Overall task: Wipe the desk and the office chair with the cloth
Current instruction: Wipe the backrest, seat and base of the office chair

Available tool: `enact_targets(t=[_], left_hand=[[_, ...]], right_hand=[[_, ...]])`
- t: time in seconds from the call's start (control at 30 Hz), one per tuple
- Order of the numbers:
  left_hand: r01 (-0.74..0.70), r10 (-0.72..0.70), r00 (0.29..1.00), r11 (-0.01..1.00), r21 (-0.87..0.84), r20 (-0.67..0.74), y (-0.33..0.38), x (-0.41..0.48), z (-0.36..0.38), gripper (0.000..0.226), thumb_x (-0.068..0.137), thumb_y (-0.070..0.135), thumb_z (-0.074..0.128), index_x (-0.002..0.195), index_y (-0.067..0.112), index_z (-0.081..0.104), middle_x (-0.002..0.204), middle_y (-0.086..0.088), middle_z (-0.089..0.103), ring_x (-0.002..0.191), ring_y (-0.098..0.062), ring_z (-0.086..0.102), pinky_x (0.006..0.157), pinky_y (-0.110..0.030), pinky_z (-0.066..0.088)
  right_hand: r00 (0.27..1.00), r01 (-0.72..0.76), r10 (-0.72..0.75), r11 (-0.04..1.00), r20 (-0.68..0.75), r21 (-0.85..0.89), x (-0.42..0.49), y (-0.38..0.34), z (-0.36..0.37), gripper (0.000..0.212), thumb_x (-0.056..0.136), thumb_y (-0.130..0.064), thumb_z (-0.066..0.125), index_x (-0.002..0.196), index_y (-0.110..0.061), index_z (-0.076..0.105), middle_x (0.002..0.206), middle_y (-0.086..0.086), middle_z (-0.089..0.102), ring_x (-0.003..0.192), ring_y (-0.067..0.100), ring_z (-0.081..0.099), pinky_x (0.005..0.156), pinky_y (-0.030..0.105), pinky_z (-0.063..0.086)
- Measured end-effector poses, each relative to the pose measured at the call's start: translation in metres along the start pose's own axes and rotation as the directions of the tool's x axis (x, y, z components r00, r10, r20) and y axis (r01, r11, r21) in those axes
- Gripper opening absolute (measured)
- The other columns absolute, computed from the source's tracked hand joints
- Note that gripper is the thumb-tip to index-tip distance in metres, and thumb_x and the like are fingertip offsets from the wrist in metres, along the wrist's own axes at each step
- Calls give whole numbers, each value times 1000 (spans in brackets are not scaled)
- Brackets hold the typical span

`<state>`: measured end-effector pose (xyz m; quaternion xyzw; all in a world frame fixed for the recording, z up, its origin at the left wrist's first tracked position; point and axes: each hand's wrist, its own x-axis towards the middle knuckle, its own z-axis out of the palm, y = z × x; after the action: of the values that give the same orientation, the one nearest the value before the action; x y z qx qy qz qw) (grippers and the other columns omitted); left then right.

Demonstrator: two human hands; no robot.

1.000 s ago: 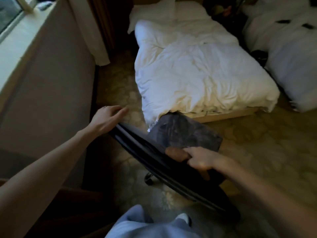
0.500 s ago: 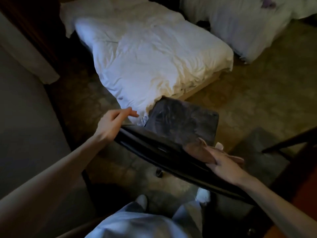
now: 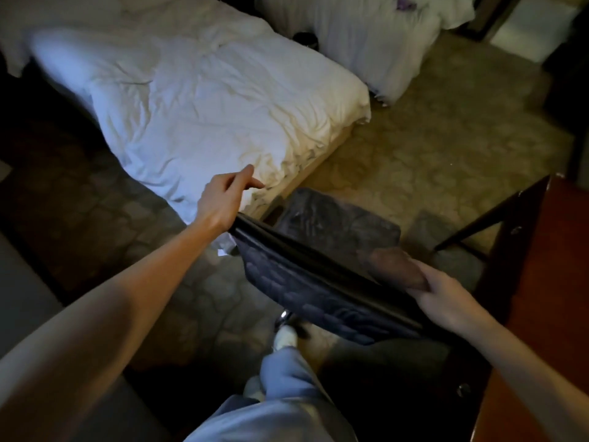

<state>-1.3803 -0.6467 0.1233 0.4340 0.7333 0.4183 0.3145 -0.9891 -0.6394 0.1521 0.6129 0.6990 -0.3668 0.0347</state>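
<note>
Brown cloth [image 3: 393,268]: bunched on the top edge of the office chair [image 3: 306,282], at the backrest's right end.
Right hand [image 3: 446,298]: fingers curled round the cloth, pressing it to the backrest.
Left hand [image 3: 223,202]: heel on the backrest's left corner; fingers loose, reaching forward, holding nothing.
Desk [image 3: 548,282]: reddish wood, just right of the chair.
Bed [image 3: 207,90]: white, beyond the chair.

On the patterned floor [image 3: 446,154]: a bed [image 3: 323,156] under a rumpled white duvet [image 3: 207,100], an office chair [image 3: 338,224] just beside it, a reddish wooden worktop [image 3: 548,282] at right.
</note>
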Motion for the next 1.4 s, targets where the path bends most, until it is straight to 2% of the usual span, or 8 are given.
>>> enact_targets(t=[0.33,0.57,0.77,1.0,1.17,1.23,1.3,1.4], left_hand=[[38,-80,971,982,183,226,26,109,16,64,89,77,28,88,38,80,107,21,73,110,-9,64,106,-40,41],[-44,14,963,994,105,268,62,180,95,58,96,64,34,89,26,78,99,7,76,95,-17,71,102,-45,50],[-193,65,937,916,352,344,89,249,147,53,99,55,32,93,28,77,110,-3,73,96,-27,65,89,-39,50],[-510,35,767,638,576,641,120,314,189,54,103,57,31,112,26,74,127,-14,65,108,-35,60,92,-41,46],[-730,72,523,551,403,849,157,324,212,53,103,57,39,100,14,71,113,-19,70,93,-30,63,86,-40,48],[-771,91,401,571,282,912,169,316,223,52,103,57,41,114,17,73,122,-13,70,105,-30,64,96,-41,49],[-803,107,291,568,182,951,180,308,233,52,103,56,42,126,18,71,129,-8,69,119,-27,62,105,-41,46],[-826,93,149,559,72,984,184,304,245,52,104,52,42,121,13,72,121,-11,72,116,-25,64,107,-42,45]], right_hand=[[829,17,-139,974,-542,-225,-11,-43,50,66,74,-24,55,140,-28,51,138,2,59,117,28,58,98,45,49],[885,-43,7,997,-465,-67,47,-4,-31,60,86,-32,44,145,-39,44,144,-3,55,122,32,57,94,48,49],[852,-102,81,995,-516,-12,96,9,-52,60,84,-37,42,144,-45,42,143,-8,56,120,28,59,89,42,49],[840,-200,229,973,-492,110,134,15,-80,56,85,-43,38,139,-56,31,130,-5,65,113,32,62,87,45,46],[824,-256,361,925,-436,281,142,6,-97,59,81,-39,37,138,-54,38,102,-10,62,98,28,63,64,34,39],[804,-222,381,905,-457,363,144,-2,-98,60,81,-36,38,139,-50,41,97,-14,60,94,26,63,63,33,41],[706,-120,438,848,-556,516,141,-12,-95,59,81,-32,40,138,-46,47,109,-12,63,102,23,62,77,37,48],[371,126,601,723,-708,679,130,-29,-89,51,79,-24,44,123,-38,63,114,-17,67,111,12,62,91,36,50]])
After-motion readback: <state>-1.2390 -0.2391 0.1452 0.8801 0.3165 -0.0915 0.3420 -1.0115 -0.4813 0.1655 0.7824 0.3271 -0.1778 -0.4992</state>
